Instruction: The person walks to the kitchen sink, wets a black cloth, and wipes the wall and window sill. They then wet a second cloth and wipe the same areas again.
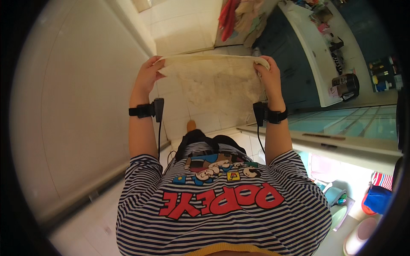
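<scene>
Between my two hands hangs a pale, yellowish cloth, stretched along its top edge, with grey-brown stains over its face. My left hand pinches one top corner between thumb and fingers. At the opposite corner, my right hand grips the fabric, and a small fold of it sticks out past the thumb. The lower part of the cloth drops towards the tiled floor. Each wrist wears a black strap with a small device and a cable.
A white wall or panel runs along the left. To the right stands a white counter bearing a dark container and several small items. Garments hang at the back. Basins and a pink-white bucket sit at lower right, beyond a sliding-door track.
</scene>
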The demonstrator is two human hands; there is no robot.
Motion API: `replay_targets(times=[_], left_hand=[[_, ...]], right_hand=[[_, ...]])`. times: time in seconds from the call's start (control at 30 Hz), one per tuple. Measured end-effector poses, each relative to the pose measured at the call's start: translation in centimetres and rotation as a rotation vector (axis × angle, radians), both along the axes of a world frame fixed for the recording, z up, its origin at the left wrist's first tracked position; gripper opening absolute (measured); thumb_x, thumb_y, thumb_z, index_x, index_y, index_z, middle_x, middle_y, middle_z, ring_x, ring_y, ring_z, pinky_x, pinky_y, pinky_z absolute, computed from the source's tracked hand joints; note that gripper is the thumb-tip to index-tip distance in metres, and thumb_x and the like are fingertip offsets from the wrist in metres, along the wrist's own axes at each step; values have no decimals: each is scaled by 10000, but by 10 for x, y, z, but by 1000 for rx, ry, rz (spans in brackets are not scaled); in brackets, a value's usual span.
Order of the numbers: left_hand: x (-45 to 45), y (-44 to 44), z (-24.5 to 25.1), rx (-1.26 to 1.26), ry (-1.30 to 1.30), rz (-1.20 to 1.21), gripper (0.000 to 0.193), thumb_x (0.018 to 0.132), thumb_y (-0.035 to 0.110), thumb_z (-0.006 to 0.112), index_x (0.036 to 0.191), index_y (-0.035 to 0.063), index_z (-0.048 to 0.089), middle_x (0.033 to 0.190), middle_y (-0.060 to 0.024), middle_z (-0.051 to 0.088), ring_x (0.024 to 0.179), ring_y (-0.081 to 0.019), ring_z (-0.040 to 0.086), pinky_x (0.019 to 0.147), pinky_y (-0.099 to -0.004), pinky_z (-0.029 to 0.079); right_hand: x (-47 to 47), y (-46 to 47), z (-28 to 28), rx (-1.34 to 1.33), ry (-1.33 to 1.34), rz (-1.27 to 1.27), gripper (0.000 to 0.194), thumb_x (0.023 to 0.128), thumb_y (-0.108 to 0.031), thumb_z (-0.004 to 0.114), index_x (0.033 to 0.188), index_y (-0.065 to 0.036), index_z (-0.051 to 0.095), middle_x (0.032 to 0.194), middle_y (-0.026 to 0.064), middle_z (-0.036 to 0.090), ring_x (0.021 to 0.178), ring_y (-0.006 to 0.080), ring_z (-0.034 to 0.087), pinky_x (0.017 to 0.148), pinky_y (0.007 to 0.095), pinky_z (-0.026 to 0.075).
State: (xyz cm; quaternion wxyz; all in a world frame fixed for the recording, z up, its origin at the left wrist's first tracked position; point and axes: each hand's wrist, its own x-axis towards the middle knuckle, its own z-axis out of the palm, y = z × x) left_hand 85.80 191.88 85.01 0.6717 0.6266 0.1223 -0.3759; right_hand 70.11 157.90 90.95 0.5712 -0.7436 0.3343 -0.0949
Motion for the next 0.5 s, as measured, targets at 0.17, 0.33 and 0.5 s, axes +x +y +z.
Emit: replay_targets(times=[0.17, 0.33, 0.5], left_hand=[[3, -48, -3, -118, 176, 8, 406, 963, 379, 581, 1214, 62, 611, 1105, -32, 649, 971, -120, 605, 789, -255, 499], [14, -47, 27, -349, -41, -375, 677, 900, 498, 647, 1305, -33, 535, 1199, -77, 629, 1061, -135, 596, 892, -292, 490], [-2, -102, 55, -81, -86, -726, 495, 867, 217, 747, 1274, 2, 565, 1116, -2, 652, 987, -80, 590, 868, -259, 480]], right_hand=[[8, -31, 16, 94, 118, -50, 195, 786, -100, 676, 954, -4, 697, 811, 12, 663, 717, 83, 569, 654, 228, 440], [10, -58, 11, 154, 60, -35, 209, 772, -147, 672, 931, -18, 715, 771, 1, 672, 704, 91, 581, 655, 245, 452], [12, -78, 9, -8, 271, -49, 293, 768, -228, 688, 966, -12, 699, 782, 92, 689, 720, 183, 642, 671, 305, 487]])
